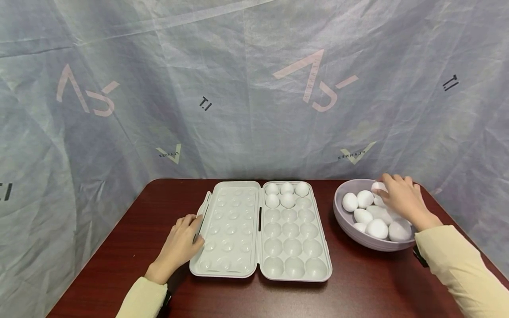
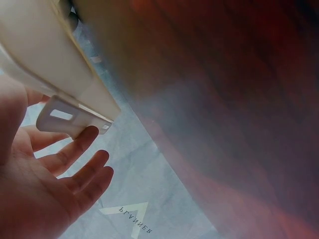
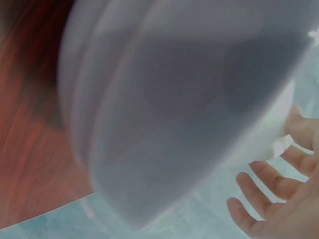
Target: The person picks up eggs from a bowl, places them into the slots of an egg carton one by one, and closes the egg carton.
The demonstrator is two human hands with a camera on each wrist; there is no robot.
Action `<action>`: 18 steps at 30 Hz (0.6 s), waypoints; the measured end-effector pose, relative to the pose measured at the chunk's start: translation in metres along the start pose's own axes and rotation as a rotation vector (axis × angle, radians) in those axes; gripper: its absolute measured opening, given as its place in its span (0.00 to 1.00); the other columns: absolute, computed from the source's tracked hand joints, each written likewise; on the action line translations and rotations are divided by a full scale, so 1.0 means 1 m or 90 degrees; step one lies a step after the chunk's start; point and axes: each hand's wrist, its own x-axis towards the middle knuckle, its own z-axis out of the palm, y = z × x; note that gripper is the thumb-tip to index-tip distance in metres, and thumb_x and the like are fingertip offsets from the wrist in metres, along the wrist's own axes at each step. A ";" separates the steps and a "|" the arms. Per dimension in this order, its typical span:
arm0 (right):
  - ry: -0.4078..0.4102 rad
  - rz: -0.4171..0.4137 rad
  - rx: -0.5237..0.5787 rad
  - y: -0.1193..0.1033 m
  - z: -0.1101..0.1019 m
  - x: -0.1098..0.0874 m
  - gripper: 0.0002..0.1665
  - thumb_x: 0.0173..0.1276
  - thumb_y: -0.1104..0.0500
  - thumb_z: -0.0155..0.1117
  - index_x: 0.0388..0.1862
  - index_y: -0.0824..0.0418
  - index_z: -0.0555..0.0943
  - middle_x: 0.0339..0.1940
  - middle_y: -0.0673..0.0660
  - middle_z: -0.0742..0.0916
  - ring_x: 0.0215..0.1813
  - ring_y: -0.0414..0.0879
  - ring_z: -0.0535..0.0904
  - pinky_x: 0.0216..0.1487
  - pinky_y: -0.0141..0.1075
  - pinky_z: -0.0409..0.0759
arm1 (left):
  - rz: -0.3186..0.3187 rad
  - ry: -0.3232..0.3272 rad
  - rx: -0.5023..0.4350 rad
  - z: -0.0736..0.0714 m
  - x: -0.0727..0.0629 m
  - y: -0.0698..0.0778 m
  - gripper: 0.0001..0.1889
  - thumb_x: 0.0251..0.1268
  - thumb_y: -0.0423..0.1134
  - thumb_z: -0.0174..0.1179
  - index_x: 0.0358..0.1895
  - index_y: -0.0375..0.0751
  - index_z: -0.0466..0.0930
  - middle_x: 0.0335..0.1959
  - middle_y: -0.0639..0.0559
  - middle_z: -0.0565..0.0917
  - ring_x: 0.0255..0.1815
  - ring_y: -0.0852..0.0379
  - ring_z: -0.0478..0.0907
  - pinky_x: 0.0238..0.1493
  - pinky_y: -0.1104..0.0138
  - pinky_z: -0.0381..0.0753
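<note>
A white plastic egg box point(image 1: 259, 265) lies unfolded on the table, its dimpled lid point(image 1: 226, 229) at left and its cupped half at right. Several white eggs point(image 1: 287, 201) fill cups at the far end. My left hand point(image 1: 180, 240) holds the lid's left edge, with the slotted latch flap point(image 2: 62, 115) between thumb and fingers. At the right, my right hand point(image 1: 403, 201) reaches over the far side of a lilac bowl point(image 1: 343, 223). Its thumb and index finger pinch a white egg point(image 1: 379, 187) there; the other fingers are spread. More eggs point(image 1: 376, 228) are heaped in the bowl.
The dark red wooden table point(image 1: 151, 221) carries the box and the bowl. A grey printed cloth point(image 1: 238, 88) hangs behind its far edge. The bowl stands near the table's right edge, a short gap from the egg box.
</note>
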 end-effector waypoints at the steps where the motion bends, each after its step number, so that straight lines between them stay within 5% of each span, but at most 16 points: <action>1: 0.014 -0.006 0.000 -0.002 0.000 0.001 0.19 0.65 0.53 0.56 0.45 0.68 0.69 0.44 0.75 0.76 0.45 0.74 0.65 0.38 0.62 0.62 | 0.000 0.000 0.000 0.000 0.000 0.000 0.25 0.49 0.33 0.57 0.55 0.32 0.74 0.48 0.38 0.76 0.50 0.36 0.71 0.44 0.48 0.71; 18: 0.126 -0.111 0.034 -0.056 0.012 0.013 0.17 0.63 0.58 0.58 0.50 0.63 0.73 0.43 0.70 0.79 0.46 0.69 0.68 0.36 0.56 0.64 | 0.003 0.002 0.002 0.000 0.000 0.000 0.25 0.49 0.33 0.58 0.55 0.31 0.74 0.48 0.38 0.76 0.50 0.37 0.71 0.44 0.49 0.72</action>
